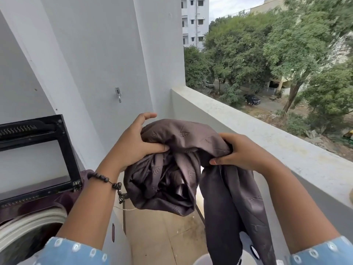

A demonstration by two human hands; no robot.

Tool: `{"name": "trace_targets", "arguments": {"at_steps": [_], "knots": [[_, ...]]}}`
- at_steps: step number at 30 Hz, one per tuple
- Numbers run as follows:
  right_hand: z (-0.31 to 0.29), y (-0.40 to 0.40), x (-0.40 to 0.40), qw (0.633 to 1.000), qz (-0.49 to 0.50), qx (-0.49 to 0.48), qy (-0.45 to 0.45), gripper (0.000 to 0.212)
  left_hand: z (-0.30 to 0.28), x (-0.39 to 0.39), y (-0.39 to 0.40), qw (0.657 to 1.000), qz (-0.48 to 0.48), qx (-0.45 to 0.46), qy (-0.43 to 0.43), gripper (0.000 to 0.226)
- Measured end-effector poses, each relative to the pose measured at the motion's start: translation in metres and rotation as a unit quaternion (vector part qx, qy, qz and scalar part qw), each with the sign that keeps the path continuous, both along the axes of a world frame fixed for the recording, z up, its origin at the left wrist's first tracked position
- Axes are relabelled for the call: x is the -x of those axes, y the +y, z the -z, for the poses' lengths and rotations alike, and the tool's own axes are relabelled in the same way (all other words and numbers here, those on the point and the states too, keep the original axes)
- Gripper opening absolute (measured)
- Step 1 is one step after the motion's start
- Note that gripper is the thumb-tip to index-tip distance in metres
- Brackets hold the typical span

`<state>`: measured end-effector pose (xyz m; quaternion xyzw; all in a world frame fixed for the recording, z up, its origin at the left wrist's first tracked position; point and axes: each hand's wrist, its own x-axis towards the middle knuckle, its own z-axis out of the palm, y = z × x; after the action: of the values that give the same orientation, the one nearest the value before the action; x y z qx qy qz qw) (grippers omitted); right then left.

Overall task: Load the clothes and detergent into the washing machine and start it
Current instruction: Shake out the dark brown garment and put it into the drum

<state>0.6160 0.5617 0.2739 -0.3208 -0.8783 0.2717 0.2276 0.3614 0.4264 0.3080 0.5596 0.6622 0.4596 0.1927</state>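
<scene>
- The washing machine (28, 222) stood at the far left with its lid (36, 153) raised and the drum mouth (24, 238) open; everything else is placed from it.
- Just right of the machine, the left hand (131, 148) had its thumb and lower fingers curled into the brown garment (172, 169), the index finger lifted free. A slack hold there could have let the bunch unroll.
- The garment hung bunched in the air right of the machine, above the balcony floor (162, 236), not over the drum. If dropped here, it would likely have landed on the floor.
- Further right, the right hand (242, 152) pinched a fold, with a long tail of cloth dangling below. That tail might have snagged on the machine's rim or trailed outside the drum.
- Farthest right ran the parapet (267, 142); a wide swing could have flicked cloth over it.
</scene>
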Motion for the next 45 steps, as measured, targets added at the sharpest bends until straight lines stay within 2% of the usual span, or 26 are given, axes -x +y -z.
{"name": "trace_targets", "arguments": {"at_steps": [3, 7, 9, 11, 13, 15, 16, 19, 22, 24, 26, 28, 31, 33, 35, 37, 39, 42, 45], "knots": [[-0.002, -0.001, -0.005, 0.998, 0.021, 0.018, 0.059, 0.028, 0.003, 0.003, 0.000, 0.999, -0.009, 0.004, 0.032, 0.087], [-0.005, -0.009, -0.001, 0.983, 0.033, 0.023, 0.178, 0.026, 0.009, 0.001, 0.005, 0.997, -0.051, -0.046, 0.025, 0.081], [-0.007, -0.013, 0.003, 0.966, 0.026, 0.047, 0.252, 0.028, 0.009, -0.003, 0.007, 0.993, -0.077, -0.092, -0.013, 0.075], [-0.005, -0.020, 0.010, 0.943, -0.010, 0.099, 0.316, 0.035, 0.008, -0.010, 0.011, 0.977, -0.088, -0.151, -0.119, 0.066], [0.000, -0.028, 0.018, 0.915, -0.059, 0.162, 0.364, 0.044, 0.005, -0.021, 0.015, 0.941, -0.082, -0.212, -0.249, 0.055], [0.010, -0.032, 0.022, 0.898, -0.084, 0.187, 0.389, 0.070, 0.004, -0.028, 0.020, 0.892, -0.080, -0.262, -0.358, 0.043], [0.017, -0.032, 0.022, 0.901, -0.082, 0.183, 0.384, 0.085, 0.005, -0.029, 0.022, 0.870, -0.083, -0.277, -0.400, 0.039], [0.042, -0.029, 0.023, 0.893, -0.084, 0.237, 0.373, 0.117, 0.008, -0.025, 0.027, 0.808, -0.079, -0.313, -0.493, 0.036], [0.058, -0.033, 0.026, 0.889, -0.083, 0.284, 0.350, 0.130, 0.012, -0.018, 0.035, 0.751, -0.034, -0.344, -0.563, 0.048], [0.062, -0.037, 0.033, 0.890, -0.075, 0.284, 0.349, 0.121, 0.017, -0.022, 0.040, 0.741, -0.031, -0.336, -0.581, 0.056], [0.062, -0.039, 0.042, 0.868, -0.051, 0.306, 0.389, 0.098, 0.024, -0.029, 0.043, 0.743, -0.024, -0.319, -0.588, 0.061], [0.063, -0.036, 0.048, 0.841, -0.009, 0.312, 0.441, 0.076, 0.036, -0.035, 0.044, 0.760, -0.002, -0.287, -0.584, 0.062], [0.064, -0.026, 0.046, 0.820, 0.039, 0.288, 0.493, 0.057, 0.048, -0.036, 0.032, 0.834, -0.013, -0.185, -0.519, 0.058], [0.061, -0.016, 0.039, 0.816, 0.054, 0.273, 0.506, 0.056, 0.054, -0.030, 0.019, 0.883, 0.001, -0.106, -0.458, 0.061], [0.056, -0.010, 0.032, 0.822, 0.055, 0.260, 0.503, 0.056, 0.058, -0.016, 0.006, 0.920, 0.028, -0.054, -0.387, 0.078], [0.053, -0.006, 0.027, 0.844, 0.041, 0.237, 0.479, 0.054, 0.052, -0.003, -0.007, 0.948, 0.035, -0.023, -0.315, 0.106], [0.050, -0.003, 0.026, 0.873, 0.031, 0.201, 0.444, 0.054, 0.037, 0.003, -0.018, 0.979, 0.061, 0.025, -0.194, 0.126], [0.041, -0.003, 0.029, 0.914, 0.008, 0.138, 0.382, 0.053, 0.019, -0.004, -0.024, 0.985, 0.110, 0.126, 0.037, 0.140], [0.028, -0.010, 0.035, 0.945, -0.035, 0.094, 0.310, 0.051, 0.021, -0.028, -0.009, 0.952, 0.082, 0.130, 0.263, 0.147]]}}
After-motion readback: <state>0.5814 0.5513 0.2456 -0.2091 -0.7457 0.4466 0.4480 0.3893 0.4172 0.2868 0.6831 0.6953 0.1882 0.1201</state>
